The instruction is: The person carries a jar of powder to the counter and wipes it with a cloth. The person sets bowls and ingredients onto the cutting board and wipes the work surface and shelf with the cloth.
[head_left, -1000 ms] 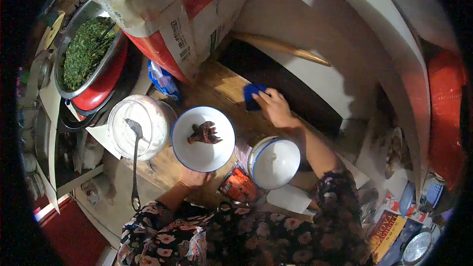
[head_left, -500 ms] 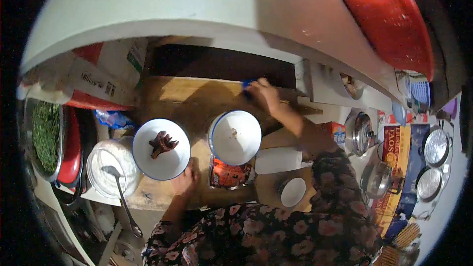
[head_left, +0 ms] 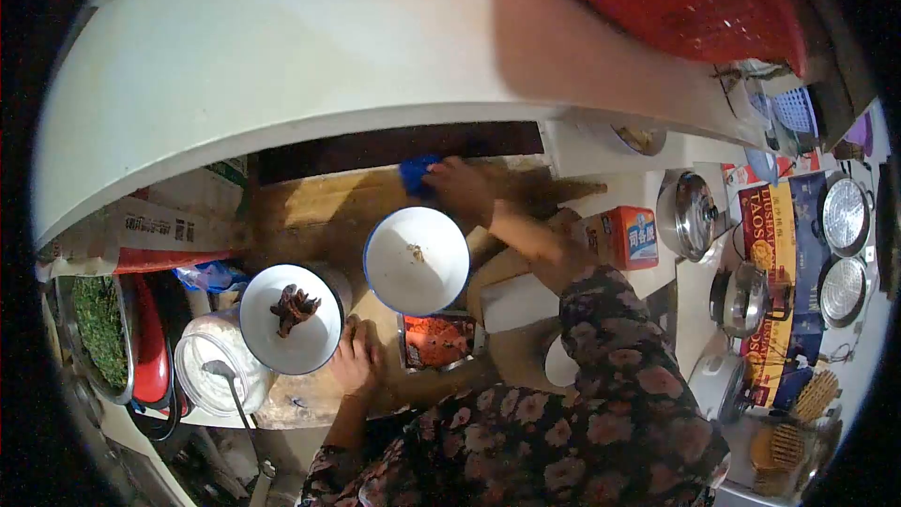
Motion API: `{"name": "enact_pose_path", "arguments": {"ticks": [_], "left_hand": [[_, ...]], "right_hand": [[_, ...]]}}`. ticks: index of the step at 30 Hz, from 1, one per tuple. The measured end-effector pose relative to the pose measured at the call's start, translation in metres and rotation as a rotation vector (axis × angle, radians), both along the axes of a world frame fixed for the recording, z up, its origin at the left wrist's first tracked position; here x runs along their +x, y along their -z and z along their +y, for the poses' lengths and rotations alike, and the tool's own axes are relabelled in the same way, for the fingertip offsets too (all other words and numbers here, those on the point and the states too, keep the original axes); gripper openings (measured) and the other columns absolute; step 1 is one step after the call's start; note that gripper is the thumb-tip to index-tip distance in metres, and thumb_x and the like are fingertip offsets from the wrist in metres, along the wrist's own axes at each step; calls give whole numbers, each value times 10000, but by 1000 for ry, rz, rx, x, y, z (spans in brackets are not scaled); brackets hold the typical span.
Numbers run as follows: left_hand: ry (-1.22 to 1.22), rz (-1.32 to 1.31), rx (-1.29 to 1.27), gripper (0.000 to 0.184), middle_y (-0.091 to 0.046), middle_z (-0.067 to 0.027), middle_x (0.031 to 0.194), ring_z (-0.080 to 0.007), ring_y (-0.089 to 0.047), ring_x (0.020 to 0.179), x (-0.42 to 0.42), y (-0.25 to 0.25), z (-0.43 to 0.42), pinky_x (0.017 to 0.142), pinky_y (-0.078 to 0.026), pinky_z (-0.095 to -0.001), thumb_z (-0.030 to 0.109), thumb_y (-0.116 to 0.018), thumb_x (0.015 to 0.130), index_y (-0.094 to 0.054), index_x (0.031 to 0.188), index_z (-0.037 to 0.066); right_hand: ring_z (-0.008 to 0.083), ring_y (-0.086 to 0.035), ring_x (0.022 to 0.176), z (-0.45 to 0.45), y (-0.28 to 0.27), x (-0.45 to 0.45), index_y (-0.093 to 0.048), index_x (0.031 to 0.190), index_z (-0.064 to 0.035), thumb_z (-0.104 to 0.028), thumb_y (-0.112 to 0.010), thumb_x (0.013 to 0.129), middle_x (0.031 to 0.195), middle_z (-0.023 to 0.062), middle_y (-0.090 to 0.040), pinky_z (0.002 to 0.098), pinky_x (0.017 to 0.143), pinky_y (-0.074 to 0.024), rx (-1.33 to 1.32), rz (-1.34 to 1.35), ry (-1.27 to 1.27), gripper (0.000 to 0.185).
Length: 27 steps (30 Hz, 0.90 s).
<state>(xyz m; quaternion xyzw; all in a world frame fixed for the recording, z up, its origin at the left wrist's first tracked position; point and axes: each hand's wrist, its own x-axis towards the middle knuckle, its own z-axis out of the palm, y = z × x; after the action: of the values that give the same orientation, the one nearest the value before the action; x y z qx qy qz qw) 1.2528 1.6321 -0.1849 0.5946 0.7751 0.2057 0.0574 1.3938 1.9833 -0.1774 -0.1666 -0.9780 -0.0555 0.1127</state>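
At the back of the wooden board, my right hand [head_left: 462,190] is closed on a small blue item [head_left: 415,176]; I cannot make out whether it is cloth or plastic. My left hand [head_left: 357,359] lies on the board's front part, fingers stretched out, holding nothing. Just beside it is a white blue-rimmed bowl [head_left: 314,343] with dark reddish-brown dried pieces [head_left: 294,311], perhaps chillies. A second white bowl [head_left: 434,289] in the middle has a few brown crumbs [head_left: 416,252] at its bottom. A red printed packet [head_left: 437,342] lies partly under that bowl.
To the left stand a jar of white powder [head_left: 208,377] with a ladle [head_left: 242,410] in it and a tray of green leaves [head_left: 99,329]. A white shelf [head_left: 310,56] overhangs the board. At right are a red box [head_left: 627,237] and a lidded pot [head_left: 690,216].
My right hand has moved left along the back of the board with the blue item. My left hand now lies a little apart from the bowl's edge. The whole view has shifted.
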Motion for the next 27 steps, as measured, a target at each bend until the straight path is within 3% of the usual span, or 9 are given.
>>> {"name": "enact_pose_path", "arguments": {"ticks": [5, 7, 9, 17, 19, 21, 23, 25, 27], "left_hand": [[1, 36, 8, 470, -455, -102, 1177, -316, -442, 1060, -1, 1, 3, 866, -347, -441, 206, -556, 693, -465, 1143, 107], [-18, -15, -21, 456, -455, -97, 1177, -312, -440, 1063, 0, -2, 1, 871, -341, -445, 205, -554, 690, -473, 1130, 117], [-14, -10, -15, 436, -453, -96, 1163, -322, -430, 1057, 0, 7, -2, 867, -341, -458, 236, -542, 720, -472, 1135, 124], [-8, 92, 50, 424, -462, -101, 1144, -312, -449, 1035, 1, 13, 1, 856, -356, -432, 224, -581, 699, -490, 1100, 117], [-46, 32, -59, 415, -454, -105, 1149, -318, -442, 1036, 4, 1, 1, 865, -349, -443, 210, -577, 707, -487, 1101, 117], [-45, 45, -31, 415, -449, -106, 1154, -324, -439, 1035, 3, 0, 4, 869, -344, -450, 209, -572, 708, -483, 1103, 114], [-21, 44, -10, 415, -444, -107, 1159, -330, -435, 1035, 6, 2, 2, 873, -339, -458, 207, -567, 710, -479, 1104, 111], [-28, 72, -18, 421, -444, -105, 1159, -335, -424, 1039, 3, 8, 1, 880, -328, -470, 220, -560, 704, -479, 1101, 107], [-27, 62, 8, 423, -445, -104, 1157, -334, -418, 1046, 3, 10, 0, 882, -326, -469, 220, -560, 699, -480, 1098, 103]], "right_hand": [[258, -545, 826, 38, 41, 95, -565, 840, -66, -98, -465, 743, 869, 107, -566, 372, 658, -474, 207, -283, 723, 143], [257, -547, 847, 51, 27, 107, -567, 839, -67, -80, -446, 767, 853, 117, -565, 381, 683, -476, 30, -280, 950, 141], [268, -541, 934, 55, -17, 99, -553, 917, -69, -110, -436, 806, 915, 144, -572, 385, 743, -468, -291, -643, 1135, 166], [292, -508, 991, 78, 63, 126, -482, 1075, -88, -208, -438, 829, 1096, 112, -506, 386, 847, -410, -196, -318, 1510, 277], [295, -504, 999, 58, 60, 125, -473, 1094, -91, -221, -439, 832, 1119, 108, -497, 387, 860, -403, -203, -334, 1546, 295], [297, -500, 993, 36, 40, 107, -506, 1068, -123, -176, -469, 780, 1121, 111, -497, 403, 831, -420, -4, -266, 984, 295], [304, -498, 1008, 31, 104, 123, -572, 977, -137, -145, -500, 717, 1096, 128, -524, 406, 821, -431, -150, -175, 838, 269], [278, -509, 1009, 5, 136, 120, -614, 912, -120, -99, -509, 685, 1045, 141, -552, 403, 795, -443, 33, -491, 780, 251], [274, -502, 1024, -16, 24, 75, -625, 925, -114, -67, -503, 672, 1071, 141, -547, 389, 818, -434, -398, -685, 715, 285]]}}
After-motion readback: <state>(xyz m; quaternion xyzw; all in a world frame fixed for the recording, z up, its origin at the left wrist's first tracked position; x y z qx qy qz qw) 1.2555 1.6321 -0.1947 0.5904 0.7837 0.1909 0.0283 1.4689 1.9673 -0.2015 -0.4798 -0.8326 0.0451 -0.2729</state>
